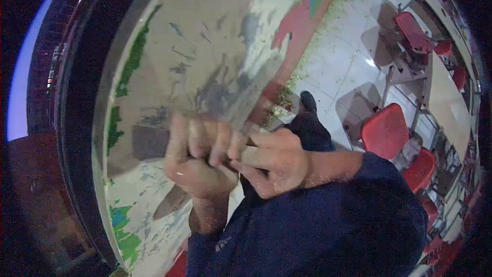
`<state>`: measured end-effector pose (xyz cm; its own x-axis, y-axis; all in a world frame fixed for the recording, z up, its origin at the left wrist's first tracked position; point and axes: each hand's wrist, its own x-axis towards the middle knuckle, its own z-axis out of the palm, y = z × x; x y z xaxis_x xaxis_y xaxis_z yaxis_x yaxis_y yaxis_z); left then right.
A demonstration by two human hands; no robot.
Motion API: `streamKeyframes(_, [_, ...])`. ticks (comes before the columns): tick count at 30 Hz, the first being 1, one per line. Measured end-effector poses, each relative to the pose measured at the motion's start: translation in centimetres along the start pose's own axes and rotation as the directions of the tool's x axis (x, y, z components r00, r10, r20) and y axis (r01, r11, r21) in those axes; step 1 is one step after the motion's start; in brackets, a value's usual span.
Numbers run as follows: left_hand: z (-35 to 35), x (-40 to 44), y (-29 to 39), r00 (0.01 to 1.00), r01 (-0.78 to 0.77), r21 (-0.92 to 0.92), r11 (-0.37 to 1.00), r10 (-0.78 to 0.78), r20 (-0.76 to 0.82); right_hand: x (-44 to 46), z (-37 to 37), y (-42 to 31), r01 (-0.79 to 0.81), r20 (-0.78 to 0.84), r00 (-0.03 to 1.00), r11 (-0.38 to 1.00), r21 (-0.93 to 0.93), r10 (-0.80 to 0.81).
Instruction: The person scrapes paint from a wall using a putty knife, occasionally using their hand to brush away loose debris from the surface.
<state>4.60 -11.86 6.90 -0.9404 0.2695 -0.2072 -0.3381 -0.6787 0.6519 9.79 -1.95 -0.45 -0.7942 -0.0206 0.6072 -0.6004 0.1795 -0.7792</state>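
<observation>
My left hand (pixel 202 156) and my right hand (pixel 274 161) meet in front of my body, with the fingers of both curled and touching. Motion blurs them, and whatever lies between the fingers is hidden or too small to name. Beyond them spreads a large pale surface (pixel 154 72) with grey smears, ragged green patches along its left edge and a red border on the right. A blurred grey strip (pixel 261 90) runs up from near my hands; I cannot tell what it is. A grey-brown rectangular patch (pixel 150 142) shows beside my left fingers.
Greenish-yellow crumbs (pixel 328 36) litter the white tiled floor (pixel 333 74) along the red border. My dark shoe (pixel 308 101) stands on the tiles. Red chairs (pixel 385 131) and a pale-topped table (pixel 446 102) are on the right. A dark curved rim (pixel 84 123) bounds the left.
</observation>
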Motion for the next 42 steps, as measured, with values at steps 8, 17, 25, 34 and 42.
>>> streamKeyframes(8, [-0.7,-0.3,0.4,0.989,-0.018,0.04,0.999,0.012,0.147,0.2,0.5,-0.4,0.034,-0.077,0.996,0.999,0.017,-0.033])
streamKeyframes(17, [-0.6,-0.4,-0.8,0.979,-0.09,-0.195,0.977,0.122,0.162,-0.8,-0.1,-0.5,-0.055,-0.07,0.996,0.997,0.049,0.059])
streamKeyframes(25, [-0.6,-0.2,-0.8,0.975,-0.117,-0.093,0.989,0.132,0.18,-0.6,-0.7,-0.7,-0.015,-0.052,0.999,1.0,-0.007,0.014])
streamKeyframes(34, [-0.3,-1.0,0.1,0.988,-0.125,-0.019,0.992,0.127,0.089,0.2,0.0,-0.7,0.012,-0.044,0.999,1.0,0.028,-0.011])
streamKeyframes(42, [-0.7,-0.3,-0.4,0.982,-0.112,-0.087,0.99,0.123,0.143,-0.2,0.0,0.6,0.041,-0.035,0.999,0.999,-0.001,-0.041])
